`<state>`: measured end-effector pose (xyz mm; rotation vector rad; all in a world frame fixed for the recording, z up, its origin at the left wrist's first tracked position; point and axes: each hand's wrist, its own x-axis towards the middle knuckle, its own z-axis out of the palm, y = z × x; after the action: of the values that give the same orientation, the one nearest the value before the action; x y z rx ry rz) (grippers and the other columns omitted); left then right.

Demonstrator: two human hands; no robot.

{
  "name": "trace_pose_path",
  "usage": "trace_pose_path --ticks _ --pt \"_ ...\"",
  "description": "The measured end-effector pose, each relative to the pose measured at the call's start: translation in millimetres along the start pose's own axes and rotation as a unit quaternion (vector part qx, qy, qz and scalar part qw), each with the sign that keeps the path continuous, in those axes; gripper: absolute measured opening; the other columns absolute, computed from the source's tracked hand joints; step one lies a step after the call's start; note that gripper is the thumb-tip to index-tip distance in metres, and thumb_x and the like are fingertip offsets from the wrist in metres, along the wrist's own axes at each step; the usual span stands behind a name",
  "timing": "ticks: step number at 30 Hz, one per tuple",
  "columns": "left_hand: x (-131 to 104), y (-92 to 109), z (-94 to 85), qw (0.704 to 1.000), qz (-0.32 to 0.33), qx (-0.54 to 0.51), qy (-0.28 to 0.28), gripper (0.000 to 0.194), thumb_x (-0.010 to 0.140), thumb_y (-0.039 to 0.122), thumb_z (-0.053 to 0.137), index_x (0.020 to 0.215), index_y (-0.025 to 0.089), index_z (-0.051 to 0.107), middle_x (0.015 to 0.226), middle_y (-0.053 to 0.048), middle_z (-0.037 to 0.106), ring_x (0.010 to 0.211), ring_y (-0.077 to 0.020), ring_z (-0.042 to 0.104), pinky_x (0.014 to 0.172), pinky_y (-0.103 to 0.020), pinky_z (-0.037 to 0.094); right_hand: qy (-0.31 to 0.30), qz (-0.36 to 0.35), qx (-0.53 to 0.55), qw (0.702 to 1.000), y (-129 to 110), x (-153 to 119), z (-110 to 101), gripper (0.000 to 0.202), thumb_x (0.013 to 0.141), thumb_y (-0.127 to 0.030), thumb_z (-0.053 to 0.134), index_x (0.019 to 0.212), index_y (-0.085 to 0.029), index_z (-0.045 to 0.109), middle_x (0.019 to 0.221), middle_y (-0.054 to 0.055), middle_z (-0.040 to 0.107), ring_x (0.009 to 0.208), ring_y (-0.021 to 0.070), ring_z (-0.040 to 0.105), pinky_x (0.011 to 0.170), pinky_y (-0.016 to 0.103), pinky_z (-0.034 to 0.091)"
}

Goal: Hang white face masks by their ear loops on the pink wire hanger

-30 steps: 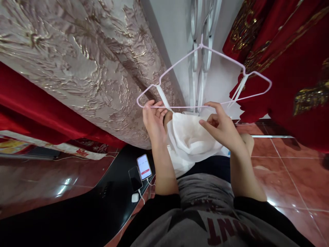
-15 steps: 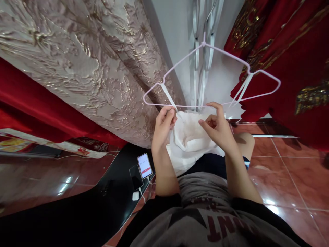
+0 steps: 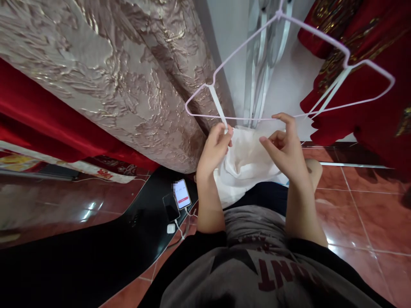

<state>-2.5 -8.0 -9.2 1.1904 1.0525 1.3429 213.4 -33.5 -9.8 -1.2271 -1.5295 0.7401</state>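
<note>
A pale pink hanger [image 3: 279,15] hangs before me, its top cut off by the frame edge. White straps loop over its two notches, the left strap [image 3: 217,102] running down to my left hand [image 3: 215,147]. Thumb and fingers of that hand are pinched on the strap just below the hanger's bottom bar. My right hand [image 3: 285,149] has its index finger raised at the bottom bar and its thumb apart from it, other fingers curled; nothing shows between them. Below and between the hands, a sheer white garment [image 3: 240,158] lies bunched over my lap.
To the left, a black bench [image 3: 96,261] bears a lit phone [image 3: 182,194], a dark phone [image 3: 171,207] and a small white case [image 3: 171,228] with cables nearby. A shiny pink embossed fabric [image 3: 138,85] and red embroidered fabric [image 3: 359,102] hang on either side.
The view has shifted, and the hanger appears larger and higher to the right. My left hand stays pinched on the strap; my right hand keeps much the same pose.
</note>
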Motion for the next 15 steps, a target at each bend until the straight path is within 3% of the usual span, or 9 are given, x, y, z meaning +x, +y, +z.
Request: trace_pose_path --ticks 3,7,11,15 --pt "-9 13 -2.3 0.999 0.017 -0.024 0.036 0.028 0.098 0.042 0.088 0.087 0.022 0.072 0.07 0.001 0.056 0.056 -0.0109 0.05 0.046 -0.023 0.036 -0.002 -0.001 0.0 1.0 2 0 -1 0.059 0.095 -0.028 0.072 0.15 -0.033 0.048 0.072 -0.011 0.048 0.058 0.0128 0.044 0.058 0.029 0.034" --pt "-25 49 -9.9 0.988 0.046 -0.136 0.057 0.028 0.097 0.049 0.089 0.095 0.024 0.076 0.062 0.005 0.038 0.05 -0.0114 0.042 0.045 -0.027 0.035 -0.02 -0.003 0.004 1.0 0 -1 0 0.062 0.095 -0.028 0.072 0.15 -0.034 0.047 0.074 -0.011 0.05 0.059 0.0125 0.046 0.058 0.029 0.035" --pt "-28 73 -20.4 0.964 0.092 -0.196 0.152 0.03 0.11 0.06 0.066 0.117 0.033 0.078 0.066 0.0 0.044 0.059 -0.0182 0.055 0.054 -0.033 0.045 -0.032 -0.007 0.014 0.999 -3 -2 -7 0.061 0.094 -0.028 0.074 0.15 -0.034 0.049 0.075 -0.01 0.052 0.058 0.0122 0.048 0.058 0.03 0.036" --pt "-18 61 -33.3 0.917 0.191 -0.26 0.233 0.028 0.121 0.041 0.049 0.122 0.034 0.076 0.075 -0.001 0.054 0.057 -0.0145 0.048 0.058 -0.033 0.041 -0.03 -0.007 0.018 0.999 -4 -3 -16 0.059 0.094 -0.03 0.075 0.148 -0.034 0.051 0.074 -0.01 0.05 0.057 0.0119 0.044 0.056 0.029 0.033"
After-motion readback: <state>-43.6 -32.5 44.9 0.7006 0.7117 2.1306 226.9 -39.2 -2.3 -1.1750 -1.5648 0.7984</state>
